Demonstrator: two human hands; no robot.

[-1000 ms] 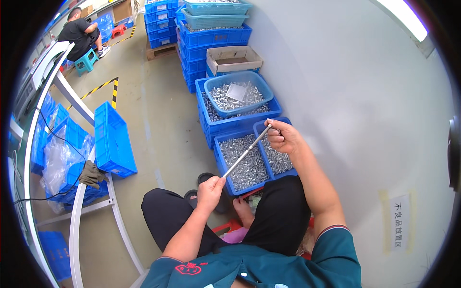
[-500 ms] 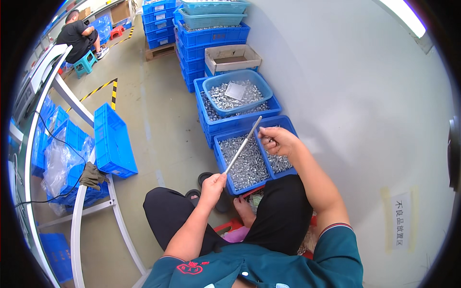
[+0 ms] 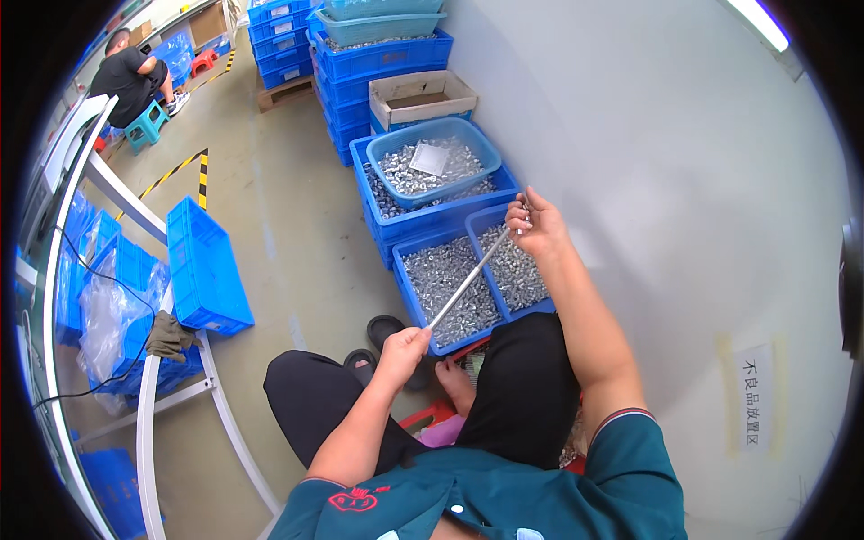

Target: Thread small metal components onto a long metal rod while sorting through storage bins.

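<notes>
My left hand (image 3: 402, 357) is closed round the near end of a slim metal rod (image 3: 463, 286), which slants up and to the right. At the rod's far end my right hand (image 3: 540, 225) is closed, with small shiny metal parts at its fingertips; their exact kind is too small to tell. Below the rod stands a divided blue crate (image 3: 409, 297). Small silvery metal parts (image 3: 450, 306) fill its left compartment, and similar pieces (image 3: 517, 270) lie in the right one.
Behind the crate, a light-blue basket (image 3: 490, 157) of metal parts sits on another blue crate (image 3: 376, 211). An open carton (image 3: 418, 112) and stacked crates (image 3: 346, 99) stand beyond. A white wall (image 3: 684, 225) borders the right. Leftward are a tilted blue bin (image 3: 211, 270), a white frame (image 3: 148, 423) and a seated person (image 3: 126, 76).
My right hand has moved up and slightly right, to the rod's far end. The rod tilts a little further right, while my left hand keeps hold of its near end.
</notes>
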